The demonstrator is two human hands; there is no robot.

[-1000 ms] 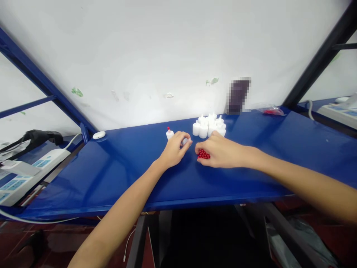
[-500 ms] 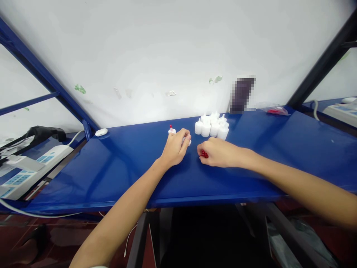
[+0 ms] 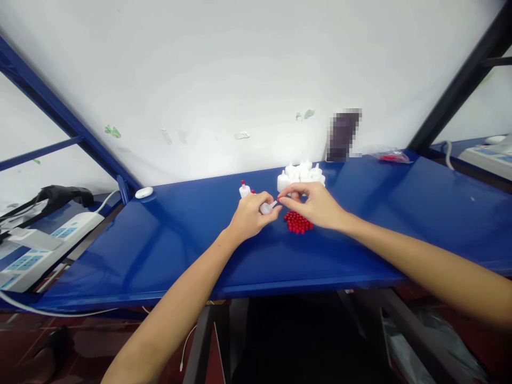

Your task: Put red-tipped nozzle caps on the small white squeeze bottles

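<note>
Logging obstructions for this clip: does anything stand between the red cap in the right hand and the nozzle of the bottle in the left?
Nothing visible does. The red cap pinched by the right hand is close beside the nozzle of the white bottle in the left hand; contact is too small to tell.

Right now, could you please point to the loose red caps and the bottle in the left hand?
Loose red caps (image 3: 298,223): head view, middle of the pile.
Bottle (image 3: 265,209): head view, its body.

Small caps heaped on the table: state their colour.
The small caps are red, seen best in the head view.
</note>
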